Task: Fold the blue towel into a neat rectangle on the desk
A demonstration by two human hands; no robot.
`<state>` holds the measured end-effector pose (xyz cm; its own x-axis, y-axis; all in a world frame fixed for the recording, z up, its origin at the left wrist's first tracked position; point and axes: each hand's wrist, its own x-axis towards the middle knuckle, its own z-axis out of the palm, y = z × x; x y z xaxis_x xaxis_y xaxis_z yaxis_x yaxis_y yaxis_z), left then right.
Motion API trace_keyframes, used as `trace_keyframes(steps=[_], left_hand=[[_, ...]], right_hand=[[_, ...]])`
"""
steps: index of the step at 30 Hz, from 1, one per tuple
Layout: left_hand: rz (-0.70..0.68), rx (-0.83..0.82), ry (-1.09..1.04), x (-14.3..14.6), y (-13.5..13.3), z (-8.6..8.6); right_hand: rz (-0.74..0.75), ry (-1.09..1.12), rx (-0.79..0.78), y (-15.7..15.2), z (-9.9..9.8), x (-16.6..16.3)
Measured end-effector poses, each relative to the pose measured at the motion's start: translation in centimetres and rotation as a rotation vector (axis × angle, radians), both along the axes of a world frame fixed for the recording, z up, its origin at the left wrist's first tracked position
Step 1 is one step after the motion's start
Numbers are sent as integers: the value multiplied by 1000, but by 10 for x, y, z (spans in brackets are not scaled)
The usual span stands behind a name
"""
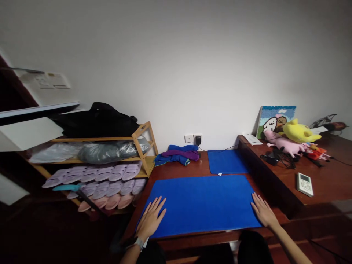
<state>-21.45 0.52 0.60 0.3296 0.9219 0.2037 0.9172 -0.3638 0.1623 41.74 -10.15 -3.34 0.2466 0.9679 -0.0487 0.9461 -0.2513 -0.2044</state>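
Note:
A large blue cloth (202, 203) lies spread flat on a dark wooden table (192, 169). My left hand (151, 219) rests palm down on the cloth's near left corner, fingers spread. My right hand (262, 211) lies flat on its near right edge, fingers stretched out. Neither hand holds anything. A smaller folded blue cloth (227, 161) sits behind it. A heap of blue and purple cloths (178, 154) lies at the back left by the wall.
A wooden shoe rack (140, 146) with several lilac and pink slippers (110, 179) stands at left, a black bag (96, 121) on top. A raised desk at right holds plush toys (294, 141), cables and a white remote (304, 183). A charger is plugged into the wall socket (193, 139).

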Motion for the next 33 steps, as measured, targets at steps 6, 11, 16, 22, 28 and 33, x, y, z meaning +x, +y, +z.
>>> trace_keyframes(steps=[6,11,16,22,28,33], left_hand=[[-10,10,1,-3,2,-2],[3,3,-1,-2,-1,1],[-1,-6,-4,0,-7,6],[12,-37,-15,3,-14,13],[-8,-27,-26,2,-17,16],[3,-20,-29,-1,-13,10]], right_hand=[[-28,41,61,11,8,-6],[101,83,199,36,24,-52],[261,178,214,67,46,-142],[435,216,123,93,62,-248],[386,148,46,104,44,-251],[200,32,8,118,27,-149]])
